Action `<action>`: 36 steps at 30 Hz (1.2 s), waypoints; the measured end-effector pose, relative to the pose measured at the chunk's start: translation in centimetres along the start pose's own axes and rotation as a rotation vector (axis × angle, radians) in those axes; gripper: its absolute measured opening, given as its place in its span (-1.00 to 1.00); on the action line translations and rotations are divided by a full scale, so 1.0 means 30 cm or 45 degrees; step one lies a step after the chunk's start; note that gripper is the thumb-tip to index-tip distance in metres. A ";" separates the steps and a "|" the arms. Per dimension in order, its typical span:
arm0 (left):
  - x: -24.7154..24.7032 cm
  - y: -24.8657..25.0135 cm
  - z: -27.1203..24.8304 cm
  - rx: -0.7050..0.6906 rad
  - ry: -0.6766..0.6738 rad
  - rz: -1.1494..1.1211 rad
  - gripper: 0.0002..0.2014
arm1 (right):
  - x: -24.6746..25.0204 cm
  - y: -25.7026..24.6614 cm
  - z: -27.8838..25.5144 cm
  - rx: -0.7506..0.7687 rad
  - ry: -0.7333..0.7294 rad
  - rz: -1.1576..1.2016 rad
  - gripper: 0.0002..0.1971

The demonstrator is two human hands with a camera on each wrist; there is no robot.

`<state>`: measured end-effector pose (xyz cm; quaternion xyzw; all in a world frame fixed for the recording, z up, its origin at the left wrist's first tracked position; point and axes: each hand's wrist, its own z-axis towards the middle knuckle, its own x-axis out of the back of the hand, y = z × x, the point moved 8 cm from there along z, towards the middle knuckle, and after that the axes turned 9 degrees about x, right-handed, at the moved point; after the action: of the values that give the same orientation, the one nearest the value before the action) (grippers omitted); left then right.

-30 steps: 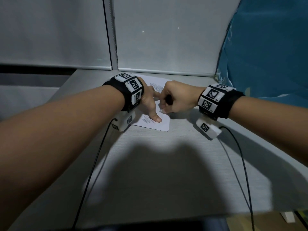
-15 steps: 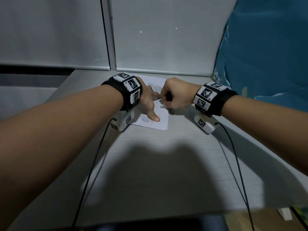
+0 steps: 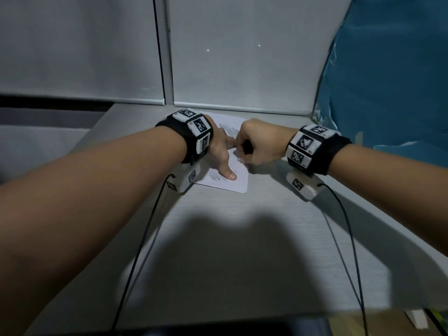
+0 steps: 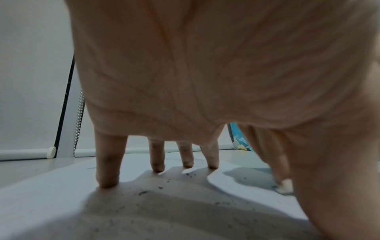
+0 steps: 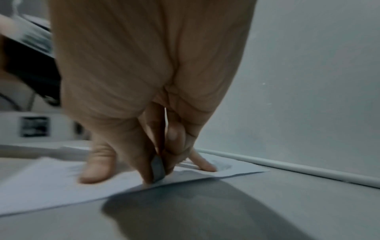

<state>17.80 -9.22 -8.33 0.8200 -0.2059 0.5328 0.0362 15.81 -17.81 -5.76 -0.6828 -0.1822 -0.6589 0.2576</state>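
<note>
A white sheet of paper [image 3: 238, 180] with grey pencil scribbles [image 3: 214, 175] lies on the grey table [image 3: 242, 251] near the back wall. My left hand [image 3: 219, 151] presses it flat, its straight fingers [image 4: 108, 170] spread and the thumb near the front corner. My right hand [image 3: 257, 144] is curled just right of the left one and pinches a small grey eraser [image 5: 158, 168] between thumb and fingers, the eraser's tip on the sheet [image 5: 41, 186] near its right edge. Dark crumbs [image 4: 142, 192] dot the paper [image 4: 51, 203] under my left palm.
Pale roller blinds [image 3: 242, 57] with a bead chain [image 4: 79, 121] close off the back of the table. A blue sheet [image 3: 388, 81] hangs at the right. Black cables [image 3: 138, 251] run from both wrist cameras toward the near table edge.
The right hand has shifted only slightly over the sheet while still pinching the eraser. The left hand keeps pressing on the same spot.
</note>
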 end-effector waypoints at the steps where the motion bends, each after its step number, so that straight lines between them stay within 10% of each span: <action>1: -0.001 -0.001 0.002 -0.004 0.001 -0.005 0.12 | -0.011 -0.027 -0.011 0.035 -0.015 0.016 -0.89; 14: 0.005 -0.032 -0.003 -0.075 0.072 -0.096 0.13 | 0.052 0.143 0.050 -0.211 0.118 0.035 -0.90; 23: 0.025 -0.164 -0.026 -0.099 0.226 -0.058 -0.35 | 0.009 0.176 0.037 -0.342 0.016 -0.042 -0.87; 30: -0.061 -0.206 0.008 -0.057 0.085 -0.355 0.18 | 0.043 0.133 0.019 -0.362 -0.098 -0.170 -0.84; 36: -0.048 -0.161 0.031 -0.150 0.097 -0.254 0.03 | 0.013 0.026 0.110 -0.139 0.097 0.097 -0.89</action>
<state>19.91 -4.63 -9.22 0.8120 -0.1527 0.5444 0.1452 18.94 -16.51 -5.45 -0.6767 -0.1101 -0.6831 0.2516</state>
